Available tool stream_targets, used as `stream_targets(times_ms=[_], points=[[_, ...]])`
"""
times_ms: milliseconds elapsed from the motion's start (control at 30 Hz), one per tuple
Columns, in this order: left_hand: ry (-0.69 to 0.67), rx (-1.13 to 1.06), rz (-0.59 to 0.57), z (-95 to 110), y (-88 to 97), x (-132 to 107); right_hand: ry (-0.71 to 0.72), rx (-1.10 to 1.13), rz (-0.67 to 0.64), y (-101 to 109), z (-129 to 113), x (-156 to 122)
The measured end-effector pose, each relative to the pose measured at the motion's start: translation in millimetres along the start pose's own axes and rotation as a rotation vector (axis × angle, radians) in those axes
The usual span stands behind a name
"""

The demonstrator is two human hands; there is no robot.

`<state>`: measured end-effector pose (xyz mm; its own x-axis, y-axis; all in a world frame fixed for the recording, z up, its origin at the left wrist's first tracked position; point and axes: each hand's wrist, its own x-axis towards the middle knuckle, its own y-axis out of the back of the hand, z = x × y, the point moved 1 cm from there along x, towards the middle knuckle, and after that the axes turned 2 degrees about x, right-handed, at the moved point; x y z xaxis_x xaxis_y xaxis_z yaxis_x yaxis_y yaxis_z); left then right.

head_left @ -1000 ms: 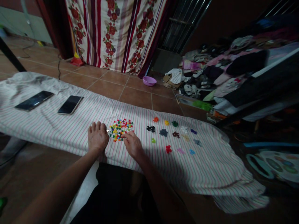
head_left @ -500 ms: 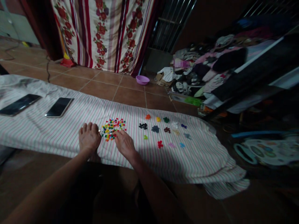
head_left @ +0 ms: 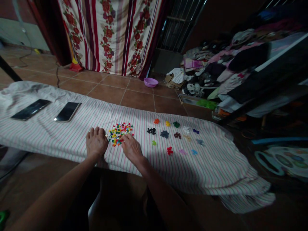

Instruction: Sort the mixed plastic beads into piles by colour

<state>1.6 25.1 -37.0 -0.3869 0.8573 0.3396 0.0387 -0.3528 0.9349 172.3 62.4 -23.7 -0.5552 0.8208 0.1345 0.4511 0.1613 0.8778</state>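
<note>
A pile of small multicoloured beads [head_left: 119, 132] lies on a striped cloth [head_left: 72, 134] over a long surface. My left hand [head_left: 96, 142] rests flat on the cloth just left of the pile, fingers stretched out. My right hand [head_left: 131, 147] sits at the pile's lower right edge, fingers curled down onto the beads; what it pinches is too small to see. To the right lie several small sorted clusters by colour, among them black [head_left: 151, 131], red [head_left: 169, 150], orange [head_left: 156, 121] and green [head_left: 176, 124].
Two dark phones [head_left: 67, 111] [head_left: 30, 109] lie on the cloth at the left. Beyond the surface is tiled floor with a purple bowl [head_left: 150, 82], a floral curtain [head_left: 115, 35], and heaps of clothes [head_left: 216, 70] at the right.
Both hands stay by the bead pile; only the camera view has shifted slightly. My right hand's fingers remain at the pile's edge.
</note>
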Motion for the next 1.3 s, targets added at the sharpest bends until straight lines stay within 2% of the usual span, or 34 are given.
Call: stream_targets(times_ms=[567, 867, 1033, 1133, 1300], points=[[0.011, -0.024, 0.002, -1.0, -1.8, -0.4, 0.022, 0.019, 0.001, 3.0, 3.8, -5.3], [0.004, -0.019, 0.001, 2.3, 7.7, -1.5, 0.030, -0.019, -0.008, 12.6, 10.2, -17.9], [0.012, -0.050, -0.008, 2.2, 9.5, -1.3, -0.001, 0.046, 0.093, 29.9, 33.8, -31.3], [0.007, -0.064, -0.005, 1.8, 9.2, -1.1, 0.002, 0.097, 0.175, 43.0, 56.9, -43.4], [-0.013, -0.033, -0.020, 1.5, 10.2, -0.5, -0.045, 0.116, 0.389, 69.3, 101.8, -68.5]])
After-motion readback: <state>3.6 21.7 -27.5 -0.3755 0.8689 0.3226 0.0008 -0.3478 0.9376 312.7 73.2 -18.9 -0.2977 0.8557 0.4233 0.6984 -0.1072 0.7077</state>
